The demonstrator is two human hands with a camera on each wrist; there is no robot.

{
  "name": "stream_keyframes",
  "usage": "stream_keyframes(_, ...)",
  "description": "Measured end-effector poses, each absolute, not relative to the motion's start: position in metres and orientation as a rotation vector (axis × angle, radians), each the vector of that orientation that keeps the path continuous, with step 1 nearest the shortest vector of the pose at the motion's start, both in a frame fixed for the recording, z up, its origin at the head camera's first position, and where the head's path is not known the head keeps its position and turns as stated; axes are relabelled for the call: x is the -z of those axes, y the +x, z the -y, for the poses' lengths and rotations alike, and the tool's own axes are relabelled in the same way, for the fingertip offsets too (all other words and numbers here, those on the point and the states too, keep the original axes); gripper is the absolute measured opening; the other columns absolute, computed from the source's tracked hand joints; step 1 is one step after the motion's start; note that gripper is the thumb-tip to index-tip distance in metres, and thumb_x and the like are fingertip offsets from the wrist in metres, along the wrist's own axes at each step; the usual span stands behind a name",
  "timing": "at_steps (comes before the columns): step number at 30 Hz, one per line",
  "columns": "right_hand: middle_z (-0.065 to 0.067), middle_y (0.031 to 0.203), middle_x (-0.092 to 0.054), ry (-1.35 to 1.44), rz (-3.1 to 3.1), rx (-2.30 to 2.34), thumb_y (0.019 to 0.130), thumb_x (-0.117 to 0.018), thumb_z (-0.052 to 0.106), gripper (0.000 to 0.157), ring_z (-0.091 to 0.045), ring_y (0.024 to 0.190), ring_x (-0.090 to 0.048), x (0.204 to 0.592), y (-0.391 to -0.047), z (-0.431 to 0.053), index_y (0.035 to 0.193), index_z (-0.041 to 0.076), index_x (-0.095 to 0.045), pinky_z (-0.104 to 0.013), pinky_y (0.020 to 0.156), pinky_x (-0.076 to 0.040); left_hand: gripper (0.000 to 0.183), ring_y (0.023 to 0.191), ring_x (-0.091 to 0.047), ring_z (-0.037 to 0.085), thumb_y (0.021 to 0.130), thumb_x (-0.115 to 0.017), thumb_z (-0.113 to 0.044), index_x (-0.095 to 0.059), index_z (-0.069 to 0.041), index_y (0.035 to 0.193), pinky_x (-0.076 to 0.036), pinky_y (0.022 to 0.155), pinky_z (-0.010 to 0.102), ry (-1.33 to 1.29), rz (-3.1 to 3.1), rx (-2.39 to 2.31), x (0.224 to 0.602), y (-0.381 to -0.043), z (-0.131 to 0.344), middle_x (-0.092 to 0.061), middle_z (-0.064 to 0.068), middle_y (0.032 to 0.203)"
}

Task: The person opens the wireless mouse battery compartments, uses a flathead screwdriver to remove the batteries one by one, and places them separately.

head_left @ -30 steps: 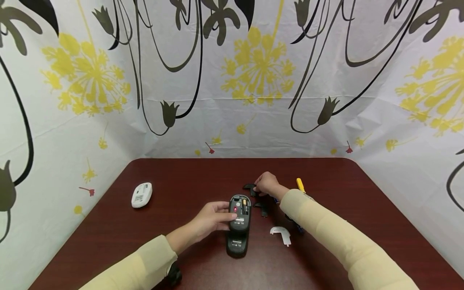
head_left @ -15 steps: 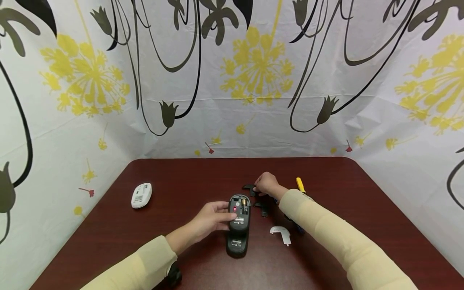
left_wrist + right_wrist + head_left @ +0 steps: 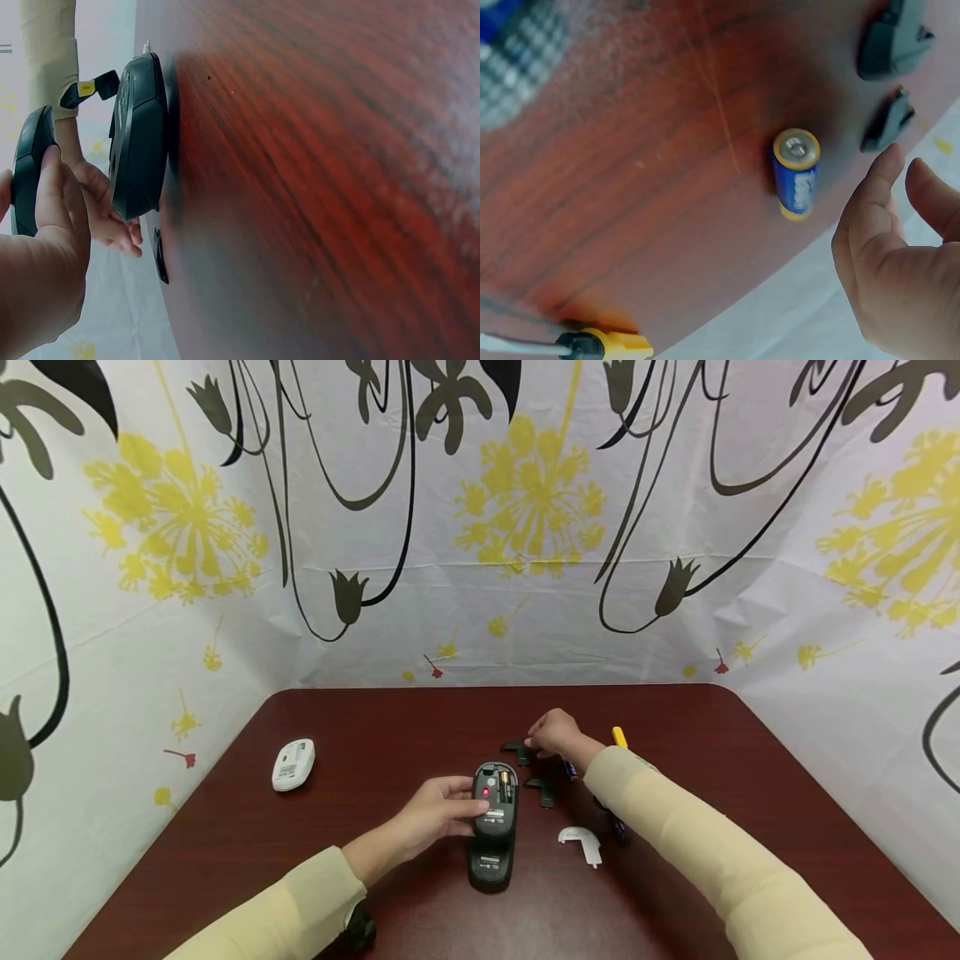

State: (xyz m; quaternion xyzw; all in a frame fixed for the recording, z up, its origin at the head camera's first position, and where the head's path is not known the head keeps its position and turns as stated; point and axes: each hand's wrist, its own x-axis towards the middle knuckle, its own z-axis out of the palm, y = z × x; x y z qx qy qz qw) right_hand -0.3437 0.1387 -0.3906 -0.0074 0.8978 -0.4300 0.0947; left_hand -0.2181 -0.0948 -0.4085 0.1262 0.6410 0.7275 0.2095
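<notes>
My left hand (image 3: 442, 810) grips a black computer mouse (image 3: 496, 814) with its underside up; a red light glows there and a battery (image 3: 506, 787) sits in the uncovered compartment. In the left wrist view this mouse is raised off the table, apart from a second black mouse (image 3: 140, 139) lying on the wood. At the far side of the table, my right hand (image 3: 557, 734) has its fingertips right by a dark battery cover (image 3: 516, 750). Thumb and forefinger stand apart in the right wrist view, with nothing between them. A blue battery (image 3: 796, 176) lies near that hand.
Another dark cover (image 3: 543, 792) and a white cover (image 3: 581, 843) lie right of the mice. A yellow-handled tool (image 3: 619, 737) is beyond the right sleeve. A white mouse (image 3: 293, 764) rests underside up at the left. Patterned cloth (image 3: 480, 635) hangs behind the table (image 3: 375, 727).
My right hand has shifted slightly away from me and to the right, and more of the blue battery now shows below it. The left hand and its mouse have stayed in place.
</notes>
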Motion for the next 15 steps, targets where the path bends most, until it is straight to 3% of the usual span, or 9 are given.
stream_keyframes(5, -0.018, 0.109, -0.063, -0.024, -2.617, 1.342, 0.091, -0.067, 0.004, 0.014, -0.026, 0.082, -0.068, 0.379, -0.34, -0.143, 0.103, -0.003, -0.068, -0.037, 0.074, -0.058, 0.05, 0.092, -0.067, 0.025, 0.09, -0.067, -0.006, -0.048, 0.013, 0.132, -0.057, 0.081, 0.04, 0.361, -1.77, -2.027, 0.408, -0.218, 0.095, -0.065, 0.019, 0.11)
stream_keyframes(15, -0.025, 0.121, -0.058, -0.071, -2.476, 1.51, 0.093, -0.063, 0.002, 0.033, -0.037, 0.106, -0.061, 0.366, -0.342, -0.161, 0.123, -0.011, -0.058, -0.043, 0.086, -0.054, 0.05, 0.092, -0.066, 0.023, 0.091, -0.068, -0.007, -0.048, 0.012, 0.132, -0.057, 0.081, 0.039, 0.338, -1.778, -2.014, 0.406, -0.218, 0.094, -0.064, 0.018, 0.112)
